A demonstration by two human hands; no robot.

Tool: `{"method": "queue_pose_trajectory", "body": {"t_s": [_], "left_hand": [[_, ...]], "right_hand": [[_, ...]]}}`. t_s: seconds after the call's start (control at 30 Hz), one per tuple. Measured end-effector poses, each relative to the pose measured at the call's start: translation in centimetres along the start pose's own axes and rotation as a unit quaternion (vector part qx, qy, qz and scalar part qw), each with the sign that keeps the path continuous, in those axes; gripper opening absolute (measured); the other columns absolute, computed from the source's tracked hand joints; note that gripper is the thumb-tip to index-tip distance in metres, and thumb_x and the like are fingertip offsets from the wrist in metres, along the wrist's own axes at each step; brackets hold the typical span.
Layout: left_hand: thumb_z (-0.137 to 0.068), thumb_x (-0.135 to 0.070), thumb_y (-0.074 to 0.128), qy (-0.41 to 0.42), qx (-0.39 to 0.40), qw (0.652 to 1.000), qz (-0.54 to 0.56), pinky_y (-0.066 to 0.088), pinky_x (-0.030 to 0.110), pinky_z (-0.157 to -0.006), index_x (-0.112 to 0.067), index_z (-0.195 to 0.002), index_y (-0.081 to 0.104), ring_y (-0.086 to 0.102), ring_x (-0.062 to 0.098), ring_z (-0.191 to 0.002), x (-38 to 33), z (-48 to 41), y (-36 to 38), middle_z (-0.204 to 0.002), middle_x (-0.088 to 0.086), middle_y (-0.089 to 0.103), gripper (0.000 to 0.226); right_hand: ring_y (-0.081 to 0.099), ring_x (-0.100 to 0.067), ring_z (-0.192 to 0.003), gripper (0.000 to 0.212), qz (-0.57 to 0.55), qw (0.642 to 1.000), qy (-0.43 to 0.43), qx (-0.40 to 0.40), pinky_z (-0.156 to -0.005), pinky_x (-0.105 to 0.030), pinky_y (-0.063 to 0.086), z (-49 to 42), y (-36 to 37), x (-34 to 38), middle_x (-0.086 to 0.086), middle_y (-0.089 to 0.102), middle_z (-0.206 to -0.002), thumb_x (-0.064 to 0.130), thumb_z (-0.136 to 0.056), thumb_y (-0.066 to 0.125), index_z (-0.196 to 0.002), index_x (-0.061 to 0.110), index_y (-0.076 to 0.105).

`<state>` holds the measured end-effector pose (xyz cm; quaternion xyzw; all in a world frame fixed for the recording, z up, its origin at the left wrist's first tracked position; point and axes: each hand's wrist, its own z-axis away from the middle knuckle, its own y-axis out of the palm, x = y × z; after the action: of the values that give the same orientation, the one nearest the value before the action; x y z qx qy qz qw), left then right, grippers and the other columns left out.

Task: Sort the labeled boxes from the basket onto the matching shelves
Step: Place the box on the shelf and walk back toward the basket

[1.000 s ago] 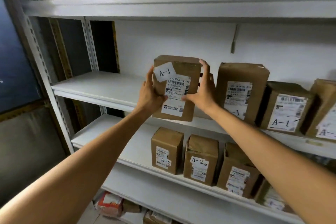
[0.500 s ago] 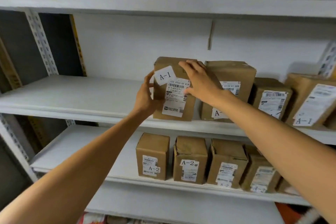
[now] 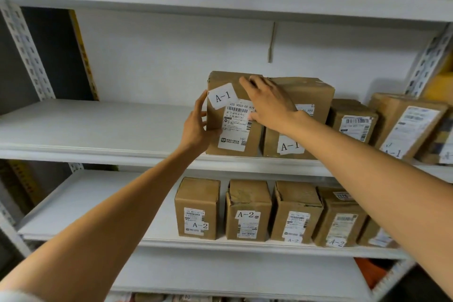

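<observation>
The middle shelf (image 3: 98,127) bears the gripped A-1 box (image 3: 235,135), with more A-1 cartons (image 3: 311,95) lined up right of the grip. Below the grip, the lower shelf (image 3: 85,203) holds upright A-2 cartons (image 3: 247,211).

Reaching both bare arms forward and up, right forearm angling in from right. Gripping left edge of box (image 3: 241,130) with left hand (image 3: 196,127), thumb pointing up. Pressing right hand (image 3: 269,103) flat against box front, fingers stretching straight toward top edge.
</observation>
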<state>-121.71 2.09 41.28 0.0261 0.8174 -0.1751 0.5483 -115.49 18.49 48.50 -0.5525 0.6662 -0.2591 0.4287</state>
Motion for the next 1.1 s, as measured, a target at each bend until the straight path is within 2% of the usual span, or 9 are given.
{"method": "queue_pose_trajectory", "body": {"t_s": [0.23,0.33,0.4,0.5,0.6,0.73,0.8,0.93,1.1], "left_hand": [[-0.080,0.009,0.067,0.001,0.009,1.000,-0.003,0.052,0.058,-0.086,-0.034,-0.149,0.017,0.050,0.035,-0.125,0.2,-0.5,0.3,-0.145,0.011,0.040,0.096],[-0.079,-0.001,0.073,0.019,0.004,1.000,-0.013,0.052,0.053,-0.085,-0.034,-0.149,0.018,0.049,0.032,-0.125,0.4,-0.5,0.0,-0.144,0.010,0.042,0.094],[-0.080,-0.010,0.075,0.029,-0.027,0.999,-0.011,0.052,0.046,-0.089,-0.033,-0.148,0.021,0.048,0.026,-0.122,0.2,-0.7,-0.6,-0.141,0.010,0.043,0.091],[-0.078,-0.024,0.078,0.055,-0.089,0.993,-0.047,0.047,0.030,-0.088,-0.026,-0.141,0.037,0.049,0.016,-0.112,-0.7,-1.2,-2.5,-0.132,0.005,0.049,0.075],[-0.077,-0.024,0.078,0.091,-0.106,0.977,-0.164,0.046,0.024,-0.084,-0.019,-0.130,0.052,0.055,0.017,-0.111,-1.2,-1.1,-5.8,-0.127,0.004,0.053,0.059],[-0.078,-0.026,0.076,0.096,-0.076,0.918,-0.377,0.051,0.035,-0.086,-0.023,-0.135,0.046,0.054,0.020,-0.115,-1.0,0.6,-12.1,-0.131,0.005,0.048,0.064],[-0.079,-0.027,0.075,0.073,-0.068,0.891,-0.443,0.051,0.035,-0.087,-0.022,-0.135,0.046,0.054,0.021,-0.116,-0.7,2.0,-15.6,-0.131,0.005,0.050,0.063],[-0.080,-0.026,0.075,0.012,-0.085,0.850,-0.520,0.052,0.033,-0.086,-0.020,-0.128,0.054,0.057,0.020,-0.109,-0.2,6.4,-22.8,-0.127,0.004,0.055,0.052],[-0.079,-0.022,0.075,-0.088,-0.137,0.813,-0.559,0.054,0.030,-0.078,-0.018,-0.121,0.059,0.062,0.018,-0.101,0.5,14.3,-30.4,-0.117,0.004,0.062,0.046]], "right_hand": [[0.038,-0.029,-0.130,0.094,-0.003,1.000,-0.008,0.024,-0.106,-0.040,0.040,0.0,-0.1,-0.5,-0.012,0.037,-0.144,0.022,-0.076,0.079,-0.148,0.012,0.021],[0.030,-0.032,-0.137,0.093,0.003,1.000,-0.006,0.021,-0.113,-0.040,0.029,0.0,-0.3,-0.1,-0.017,0.030,-0.150,0.031,-0.079,0.075,-0.149,0.009,0.019],[0.026,-0.036,-0.140,0.085,0.033,0.999,-0.012,-0.031,-0.116,-0.043,0.023,0.1,-0.3,0.5,-0.021,0.028,-0.151,0.043,-0.085,0.064,-0.148,0.002,0.022],[0.052,-0.036,-0.114,0.058,0.020,0.988,-0.051,-0.142,-0.094,-0.043,0.047,-0.3,-0.3,2.1,-0.022,0.053,-0.127,0.036,-0.085,0.060,-0.127,-0.003,0.046],[0.055,-0.033,-0.100,0.047,-0.032,0.978,-0.102,-0.181,-0.079,-0.036,0.050,-1.8,-0.3,4.8,-0.021,0.056,-0.117,0.026,-0.081,0.061,-0.117,-0.003,0.052],[0.051,-0.029,-0.100,0.051,-0.129,0.974,-0.133,-0.132,-0.073,-0.032,0.050,-4.1,0.2,10.4,-0.016,0.052,-0.118,0.028,-0.081,0.064,-0.121,0.001,0.049],[0.049,-0.028,-0.106,0.050,-0.163,0.970,-0.160,-0.085,-0.079,-0.039,0.051,-5.3,0.4,13.7,-0.012,0.051,-0.120,0.031,-0.083,0.063,-0.122,0.005,0.048],[0.042,-0.027,-0.116,0.060,-0.209,0.956,-0.205,-0.002,-0.081,-0.034,0.043,-7.1,0.4,20.8,-0.009,0.046,-0.127,0.035,-0.081,0.065,-0.130,0.009,0.041],[0.048,-0.023,-0.104,0.058,-0.277,0.913,-0.290,0.072,-0.082,-0.038,0.049,-8.0,-0.5,30.5,-0.008,0.049,-0.121,0.036,-0.078,0.070,-0.126,0.014,0.045]]}}
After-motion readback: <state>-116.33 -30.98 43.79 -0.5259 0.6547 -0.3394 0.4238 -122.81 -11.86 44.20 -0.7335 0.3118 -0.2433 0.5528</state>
